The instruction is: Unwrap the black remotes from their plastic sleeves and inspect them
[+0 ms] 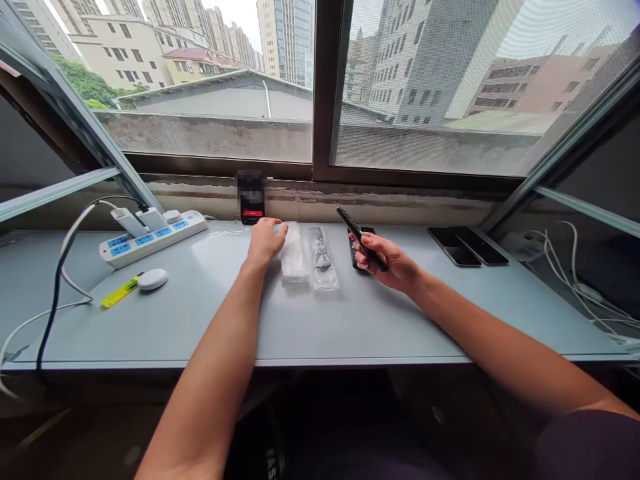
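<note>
My right hand (387,259) is closed around a slim black remote control (356,235), tilted up and to the left above the grey desk (310,320). A second black remote lies flat on the desk just behind that hand, partly hidden. My left hand (266,241) rests knuckles-up on the desk, its fingertips touching the top of a clear plastic bag (293,257) with something white inside. Right of it lies another clear bag (323,260) holding a dark remote.
A white power strip (150,238) with plugs and cables sits at the left, with a white mouse-like object (153,279) and a yellow item (120,291). Two dark phones (467,246) lie at the right. A small device (251,197) stands by the window. White cables trail at the far right.
</note>
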The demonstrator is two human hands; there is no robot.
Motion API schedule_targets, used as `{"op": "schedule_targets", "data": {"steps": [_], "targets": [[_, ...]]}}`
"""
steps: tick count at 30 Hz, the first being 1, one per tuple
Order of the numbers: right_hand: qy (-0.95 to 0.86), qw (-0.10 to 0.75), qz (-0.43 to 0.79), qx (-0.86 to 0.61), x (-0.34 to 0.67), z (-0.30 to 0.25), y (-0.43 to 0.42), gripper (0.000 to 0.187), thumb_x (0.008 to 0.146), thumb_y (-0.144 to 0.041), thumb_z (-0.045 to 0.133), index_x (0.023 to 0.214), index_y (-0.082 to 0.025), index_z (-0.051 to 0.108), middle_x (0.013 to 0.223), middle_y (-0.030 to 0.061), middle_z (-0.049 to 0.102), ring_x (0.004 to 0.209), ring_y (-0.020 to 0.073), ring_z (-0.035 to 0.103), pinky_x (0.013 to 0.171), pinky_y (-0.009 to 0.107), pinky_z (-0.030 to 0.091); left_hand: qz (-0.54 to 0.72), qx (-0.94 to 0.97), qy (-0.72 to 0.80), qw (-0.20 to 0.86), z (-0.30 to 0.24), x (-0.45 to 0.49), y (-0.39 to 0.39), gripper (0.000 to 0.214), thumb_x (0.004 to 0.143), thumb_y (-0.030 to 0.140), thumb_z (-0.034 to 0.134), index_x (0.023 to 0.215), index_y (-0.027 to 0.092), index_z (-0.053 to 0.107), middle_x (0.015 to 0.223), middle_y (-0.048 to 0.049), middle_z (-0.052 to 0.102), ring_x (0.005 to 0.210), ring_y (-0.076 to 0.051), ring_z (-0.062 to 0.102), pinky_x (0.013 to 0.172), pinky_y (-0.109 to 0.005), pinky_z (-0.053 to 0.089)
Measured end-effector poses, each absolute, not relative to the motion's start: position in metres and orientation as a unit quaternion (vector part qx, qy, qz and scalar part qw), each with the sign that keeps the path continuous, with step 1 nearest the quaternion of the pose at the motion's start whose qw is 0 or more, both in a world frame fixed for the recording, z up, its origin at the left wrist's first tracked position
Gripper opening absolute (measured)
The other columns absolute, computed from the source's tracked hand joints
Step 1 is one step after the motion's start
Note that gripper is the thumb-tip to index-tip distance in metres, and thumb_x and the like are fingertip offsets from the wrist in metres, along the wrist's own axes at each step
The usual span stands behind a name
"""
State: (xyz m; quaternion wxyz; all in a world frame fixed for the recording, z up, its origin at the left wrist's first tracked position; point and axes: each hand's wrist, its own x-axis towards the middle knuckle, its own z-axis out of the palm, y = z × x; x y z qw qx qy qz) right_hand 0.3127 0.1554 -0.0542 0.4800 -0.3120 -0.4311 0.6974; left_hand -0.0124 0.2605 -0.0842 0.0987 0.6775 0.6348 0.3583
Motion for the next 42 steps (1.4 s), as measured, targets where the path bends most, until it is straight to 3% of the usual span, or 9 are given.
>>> {"op": "schedule_targets", "data": {"steps": [3, 6, 13, 18, 23, 27, 33, 38, 42], "targets": [[-0.418, 0.490, 0.686, -0.340, 0.311, -0.054, 0.157, 0.038, 0.082, -0.036, 0.100, 0.100, -0.023, 0.069, 0.094, 0.0004, 0.072, 0.064, 0.0107, 0.059, 0.049, 0.023, 0.045, 0.360, 0.677, 0.634, 0.101, -0.084, -0.012, 0.260, 0.042, 0.103, 0.039, 0.059, 0.129, 0.012, 0.078, 0.143, -0.0214, 0.071, 0.141, -0.036, 0.064, 0.124, -0.046, 0.047], [-0.388, 0.495, 0.695, -0.348, 0.309, -0.053, 0.159, 0.030, 0.092, -0.046, 0.088, 0.102, -0.024, 0.069, 0.099, 0.0050, 0.078, 0.065, 0.0148, 0.063, 0.050, 0.026, 0.050, 0.361, 0.676, 0.634, 0.101, -0.084, -0.012, 0.260, 0.040, 0.103, 0.039, 0.059, 0.127, 0.014, 0.079, 0.142, -0.0204, 0.071, 0.140, -0.035, 0.064, 0.125, -0.046, 0.047], [-0.414, 0.494, 0.683, -0.342, 0.311, -0.055, 0.159, 0.026, 0.101, -0.050, 0.077, 0.115, -0.028, 0.077, 0.121, 0.0075, 0.084, 0.104, 0.0263, 0.082, 0.084, 0.040, 0.070, 0.368, 0.675, 0.632, 0.098, -0.086, -0.013, 0.261, 0.038, 0.101, 0.040, 0.061, 0.125, 0.017, 0.079, 0.140, -0.0186, 0.071, 0.140, -0.036, 0.063, 0.125, -0.047, 0.047], [-0.458, 0.486, 0.676, -0.312, 0.311, -0.056, 0.157, 0.036, 0.092, -0.047, 0.090, 0.120, -0.028, 0.080, 0.124, 0.0077, 0.085, 0.132, 0.0316, 0.077, 0.105, 0.047, 0.067, 0.360, 0.676, 0.636, 0.094, -0.084, -0.013, 0.261, 0.038, 0.101, 0.039, 0.061, 0.125, 0.016, 0.080, 0.140, -0.0196, 0.071, 0.139, -0.037, 0.064, 0.125, -0.047, 0.046], [-0.504, 0.518, 0.617, -0.310, 0.309, -0.059, 0.156, 0.046, 0.077, -0.034, 0.101, 0.118, -0.032, 0.081, 0.133, 0.0022, 0.084, 0.131, 0.0264, 0.075, 0.120, 0.046, 0.058, 0.355, 0.680, 0.634, 0.099, -0.082, -0.013, 0.259, 0.040, 0.103, 0.039, 0.060, 0.128, 0.015, 0.079, 0.142, -0.0199, 0.071, 0.139, -0.037, 0.064, 0.126, -0.047, 0.046], [-0.556, 0.533, 0.545, -0.331, 0.306, -0.056, 0.149, 0.047, 0.077, -0.029, 0.101, 0.117, -0.033, 0.076, 0.147, 0.0035, 0.078, 0.126, 0.0252, 0.075, 0.112, 0.045, 0.060, 0.355, 0.680, 0.634, 0.096, -0.083, -0.012, 0.259, 0.041, 0.103, 0.039, 0.059, 0.128, 0.013, 0.078, 0.142, -0.0212, 0.071, 0.139, -0.036, 0.064, 0.125, -0.047, 0.046], [-0.588, 0.541, 0.485, -0.356, 0.303, -0.058, 0.147, 0.055, 0.073, -0.039, 0.103, 0.122, -0.030, 0.080, 0.142, 0.0083, 0.078, 0.124, 0.0295, 0.072, 0.105, 0.047, 0.063, 0.356, 0.681, 0.633, 0.094, -0.083, -0.012, 0.260, 0.039, 0.102, 0.039, 0.059, 0.127, 0.015, 0.079, 0.141, -0.0202, 0.071, 0.139, -0.036, 0.064, 0.125, -0.047, 0.047], [-0.559, 0.537, 0.520, -0.359, 0.307, -0.060, 0.153, 0.051, 0.074, -0.046, 0.104, 0.118, -0.029, 0.083, 0.112, 0.0044, 0.079, 0.106, 0.0237, 0.073, 0.096, 0.041, 0.062, 0.357, 0.679, 0.634, 0.095, -0.084, -0.012, 0.261, 0.038, 0.102, 0.038, 0.061, 0.126, 0.015, 0.079, 0.141, -0.0207, 0.071, 0.139, -0.037, 0.065, 0.125, -0.048, 0.047], [-0.511, 0.520, 0.584, -0.357, 0.309, -0.056, 0.151, 0.043, 0.082, -0.057, 0.098, 0.100, -0.026, 0.074, 0.083, -0.0004, 0.071, 0.073, 0.0183, 0.069, 0.070, 0.035, 0.061, 0.361, 0.678, 0.633, 0.095, -0.084, -0.012, 0.261, 0.036, 0.102, 0.038, 0.061, 0.124, 0.016, 0.080, 0.140, -0.0199, 0.072, 0.138, -0.037, 0.065, 0.125, -0.048, 0.047]]}}
